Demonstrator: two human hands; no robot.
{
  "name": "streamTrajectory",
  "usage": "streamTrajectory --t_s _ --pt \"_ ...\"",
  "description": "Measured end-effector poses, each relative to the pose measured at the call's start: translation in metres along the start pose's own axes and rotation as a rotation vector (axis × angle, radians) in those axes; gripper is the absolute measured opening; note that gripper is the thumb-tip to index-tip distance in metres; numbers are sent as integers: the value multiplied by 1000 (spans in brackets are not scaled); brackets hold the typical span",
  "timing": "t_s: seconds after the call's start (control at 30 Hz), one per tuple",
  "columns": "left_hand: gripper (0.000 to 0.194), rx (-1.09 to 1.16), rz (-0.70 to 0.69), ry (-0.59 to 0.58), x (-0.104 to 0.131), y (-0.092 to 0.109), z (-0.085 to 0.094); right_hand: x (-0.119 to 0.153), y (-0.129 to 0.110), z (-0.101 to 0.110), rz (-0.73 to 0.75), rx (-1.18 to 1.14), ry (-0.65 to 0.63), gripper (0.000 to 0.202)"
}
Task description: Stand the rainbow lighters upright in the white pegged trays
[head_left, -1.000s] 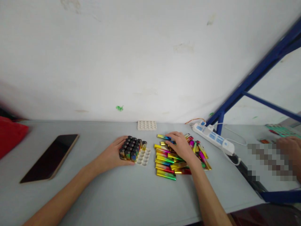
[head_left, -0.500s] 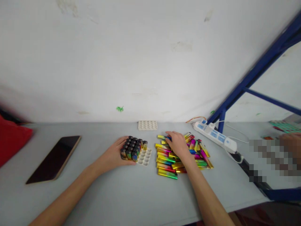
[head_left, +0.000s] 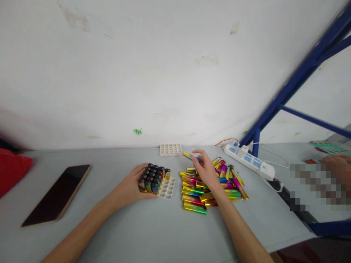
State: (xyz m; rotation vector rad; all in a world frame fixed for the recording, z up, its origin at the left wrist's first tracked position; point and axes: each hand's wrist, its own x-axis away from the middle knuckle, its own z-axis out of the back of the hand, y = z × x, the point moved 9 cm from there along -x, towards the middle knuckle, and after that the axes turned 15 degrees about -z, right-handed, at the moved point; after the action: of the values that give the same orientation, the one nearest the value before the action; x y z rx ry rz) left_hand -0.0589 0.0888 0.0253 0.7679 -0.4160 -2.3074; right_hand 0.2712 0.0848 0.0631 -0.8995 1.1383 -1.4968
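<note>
My left hand (head_left: pixel 130 188) is wrapped round the left side of a white tray (head_left: pixel 167 190) with rows of round holes. Several shiny metallic lighters (head_left: pixel 150 177) stand upright in it with their black tops up, while the holes along its right side are bare. My right hand (head_left: pixel 205 168) pinches one gold-and-blue lighter (head_left: pixel 188 155) between thumb and fingers, raised just above the pile. Under and around that hand lies a heap of loose lighters (head_left: pixel 194 208) in gold, green, red and magenta; my forearm hides part of it.
A second white tray (head_left: pixel 170 149) lies against the wall. The white power strip (head_left: pixel 249 159) with cables is beyond the heap, beside a blue metal frame (head_left: pixel 276 106). A dark phone-like slab (head_left: pixel 57 193) and a red bag (head_left: pixel 12 170) are at left. Another person's hand (head_left: pixel 337 164) is at far right.
My right hand has lifted one lighter off the back of the heap. My left hand stays at the tray. The whole view has shifted slightly.
</note>
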Motion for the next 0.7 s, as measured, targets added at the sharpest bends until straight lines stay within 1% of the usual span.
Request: streamTrajectory --t_s 0.1,0.17,0.23,0.3,0.37,0.47,0.53,0.7 --pt "95 -4 -16 -9 -1 1 -1 4 7 -19 -163 -313 -97 55" --pt "93 -1 -22 -16 -3 4 -1 9 9 -34 -249 -438 -156 63" --pt "91 5 -26 -19 -4 6 -1 15 7 -45 -266 -457 -180 69" --pt "90 4 -31 -18 -5 7 -2 20 0 -53 -239 -450 -204 71" --pt "90 -5 -37 -19 -4 7 -3 26 -6 -61 -212 -455 -262 69" --pt "91 -14 -34 -13 -3 5 -4 33 -12 -70 -224 -465 -339 67" --pt "91 -14 -25 -3 -2 5 -3 36 -11 -73 -267 -465 -359 70" --pt "90 0 -23 -9 -3 9 -2 37 1 -80 -451 -510 -380 83"
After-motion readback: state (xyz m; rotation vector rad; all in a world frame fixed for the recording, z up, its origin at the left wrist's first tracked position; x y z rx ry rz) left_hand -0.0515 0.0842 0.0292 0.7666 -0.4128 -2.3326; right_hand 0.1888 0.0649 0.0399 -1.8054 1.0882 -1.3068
